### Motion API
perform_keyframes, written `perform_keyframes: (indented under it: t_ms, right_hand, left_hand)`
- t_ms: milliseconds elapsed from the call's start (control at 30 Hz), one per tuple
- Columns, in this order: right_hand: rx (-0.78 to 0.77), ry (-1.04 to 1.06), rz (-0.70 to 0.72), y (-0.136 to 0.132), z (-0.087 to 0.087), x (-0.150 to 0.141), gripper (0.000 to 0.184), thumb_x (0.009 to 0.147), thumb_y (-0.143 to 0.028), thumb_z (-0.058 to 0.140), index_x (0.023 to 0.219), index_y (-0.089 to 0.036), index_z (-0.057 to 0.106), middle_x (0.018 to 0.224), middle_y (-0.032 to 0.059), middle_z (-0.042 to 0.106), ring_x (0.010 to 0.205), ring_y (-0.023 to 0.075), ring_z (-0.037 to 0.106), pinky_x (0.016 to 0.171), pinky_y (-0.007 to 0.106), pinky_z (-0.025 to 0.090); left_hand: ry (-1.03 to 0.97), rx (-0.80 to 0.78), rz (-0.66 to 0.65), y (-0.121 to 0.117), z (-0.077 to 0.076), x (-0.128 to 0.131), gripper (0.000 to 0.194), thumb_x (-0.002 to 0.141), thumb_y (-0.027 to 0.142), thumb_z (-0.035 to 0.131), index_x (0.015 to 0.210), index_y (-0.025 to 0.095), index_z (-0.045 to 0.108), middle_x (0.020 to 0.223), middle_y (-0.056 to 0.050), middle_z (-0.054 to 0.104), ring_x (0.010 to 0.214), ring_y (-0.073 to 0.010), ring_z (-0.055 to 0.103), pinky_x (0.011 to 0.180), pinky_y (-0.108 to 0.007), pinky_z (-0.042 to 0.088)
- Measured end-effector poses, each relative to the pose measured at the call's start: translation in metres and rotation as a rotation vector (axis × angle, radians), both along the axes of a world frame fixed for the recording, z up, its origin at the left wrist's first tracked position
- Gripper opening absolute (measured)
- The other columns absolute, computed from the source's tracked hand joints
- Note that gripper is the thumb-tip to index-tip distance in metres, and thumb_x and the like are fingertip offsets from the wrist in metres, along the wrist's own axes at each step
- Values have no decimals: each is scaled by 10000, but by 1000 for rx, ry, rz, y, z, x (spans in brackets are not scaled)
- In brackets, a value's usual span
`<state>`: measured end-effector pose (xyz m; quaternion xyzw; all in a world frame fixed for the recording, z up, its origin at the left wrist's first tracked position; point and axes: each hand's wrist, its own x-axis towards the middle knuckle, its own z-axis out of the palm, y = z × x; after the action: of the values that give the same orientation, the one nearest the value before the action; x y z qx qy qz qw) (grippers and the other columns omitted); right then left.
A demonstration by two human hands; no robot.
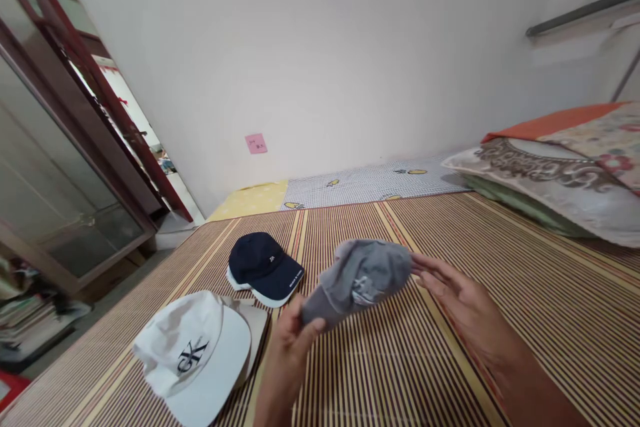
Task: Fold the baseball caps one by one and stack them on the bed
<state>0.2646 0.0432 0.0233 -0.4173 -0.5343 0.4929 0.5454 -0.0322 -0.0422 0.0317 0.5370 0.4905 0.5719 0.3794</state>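
A grey baseball cap (367, 277) with a pale emblem on its front is held tilted above the striped mat. My left hand (293, 340) pinches its brim, thumb on top. At the back edge of the crown, the fingers of my right hand (457, 297) hold on, their tips partly hidden by the cap. To the left lies a navy cap (257, 260) over a white one (277, 300). Nearer to me, a white cap (195, 343) with black letters rests on a beige cap (256, 330).
The striped bamboo mat (380, 373) covers the bed. Cushions (555, 180) are piled at the right, against a white wall (340, 67) bearing a pink note (256, 143). A checked cloth (360, 183) runs along the wall. At the left stands a dark red-framed door (95, 80).
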Motion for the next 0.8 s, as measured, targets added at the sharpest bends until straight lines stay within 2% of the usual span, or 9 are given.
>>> perform_keyframes:
  t_ms: [133, 233, 333, 433, 533, 600, 667, 733, 800]
  right_hand:
    - [-29, -62, 58, 1, -6, 1, 533, 899, -676, 709, 1261, -284, 705, 1349, 120, 722, 1304, 318, 648, 1198, 560, 436]
    - [-49, -126, 162, -2, -3, -2, 543, 891, -706, 692, 1202, -263, 719, 1254, 127, 751, 1196, 302, 702, 1143, 531, 494]
    - [-52, -170, 259, -6, 1, -7, 554, 895, -720, 669, 1190, -253, 718, 1188, 124, 763, 1094, 282, 737, 1075, 505, 544]
    - [-43, -184, 333, -10, 2, -9, 508, 930, -671, 659, 1204, -248, 713, 1156, 112, 768, 1049, 261, 748, 1035, 476, 564]
    - [-33, -168, 362, -11, -1, -9, 457, 952, -623, 657, 1201, -245, 717, 1119, 102, 778, 1015, 250, 755, 997, 458, 582]
    - [-30, -159, 366, -11, -2, -10, 435, 956, -601, 662, 1194, -242, 722, 1106, 99, 784, 1001, 245, 758, 983, 451, 589]
    - [-29, -160, 362, -11, -2, -11, 426, 951, -590, 672, 1185, -238, 728, 1100, 100, 788, 994, 244, 759, 977, 445, 594]
    - [-26, -171, 356, -13, 1, -12, 424, 946, -589, 678, 1178, -239, 730, 1097, 100, 791, 991, 246, 763, 968, 440, 600]
    - [-16, -197, 351, -16, 5, -13, 420, 944, -598, 678, 1163, -244, 735, 1085, 95, 795, 994, 253, 766, 965, 439, 599]
  left_hand:
    - [-345, 105, 431, 6, -11, -33, 283, 872, 355, 791, 1112, 253, 681, 1071, 3, 766, 1002, -165, 692, 877, -245, 542]
    - [-723, 65, 572, 15, -23, -45, 218, 948, 209, 672, 1150, 290, 656, 1155, -3, 763, 1035, -176, 732, 883, -320, 616]
    - [-1074, -174, 540, 23, -35, -53, 152, 987, 76, 528, 1004, 193, 624, 1018, -68, 768, 912, -207, 775, 778, -396, 691]
    - [-1222, -306, 560, 27, -42, -60, 196, 1006, 24, 450, 917, 157, 564, 857, -65, 742, 698, -149, 758, 587, -246, 655]
    - [-1261, -292, 566, 27, -44, -62, 215, 1022, 14, 410, 1072, 148, 570, 817, -29, 736, 635, -104, 743, 573, -170, 623]
    - [-1294, -292, 529, 27, -43, -58, 293, 1039, 39, 394, 1273, 126, 547, 864, -52, 765, 722, -125, 782, 652, -195, 654]
    - [-1328, -321, 425, 29, -41, -49, 379, 1059, 87, 388, 1426, 92, 481, 954, -107, 797, 852, -164, 808, 736, -244, 676]
    - [-1290, -367, 294, 33, -42, -35, 372, 1068, 123, 408, 1426, 72, 495, 991, -127, 810, 905, -165, 806, 785, -252, 667]
    - [-1125, -402, 197, 39, -48, -17, 272, 1056, 150, 471, 1292, 90, 591, 961, -101, 808, 866, -136, 793, 788, -226, 638]
